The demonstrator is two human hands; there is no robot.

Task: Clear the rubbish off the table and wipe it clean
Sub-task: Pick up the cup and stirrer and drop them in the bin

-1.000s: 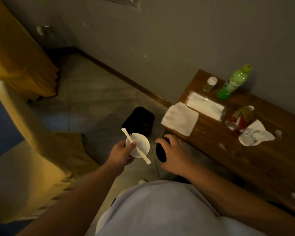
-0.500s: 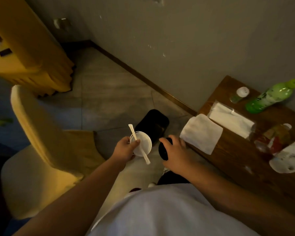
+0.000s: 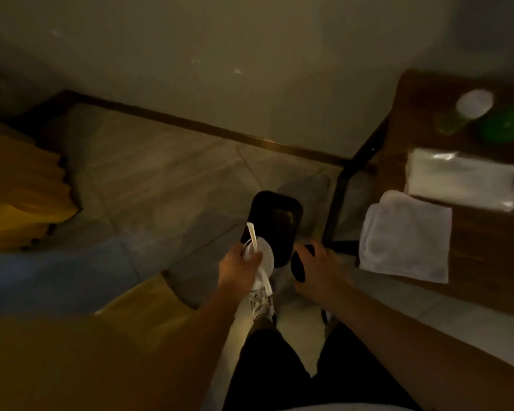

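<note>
White cup (image 3: 263, 256) w/ flat wooden stick (image 3: 253, 237) pinched at rim by left hand (image 3: 238, 272), thumb & fingers closed on both, held over near edge of black bin (image 3: 275, 223) on floor. Prob. light, thin-walled, crushable; best gripped at rim, gently, stick trapped so as not to slip out. Right hand (image 3: 321, 275) at 3 o'clock of cup, wrapped round dark object (image 3: 298, 266), smooth-looking, kind unclear. Further at 3: folded white cloth (image 3: 407, 235) overhanging table (image 3: 487, 262) edge; soft, limp, good for wiping. At 2: clear packet (image 3: 463, 179), capped jar (image 3: 474, 103), green bottle (image 3: 508, 123), blurred.
</note>
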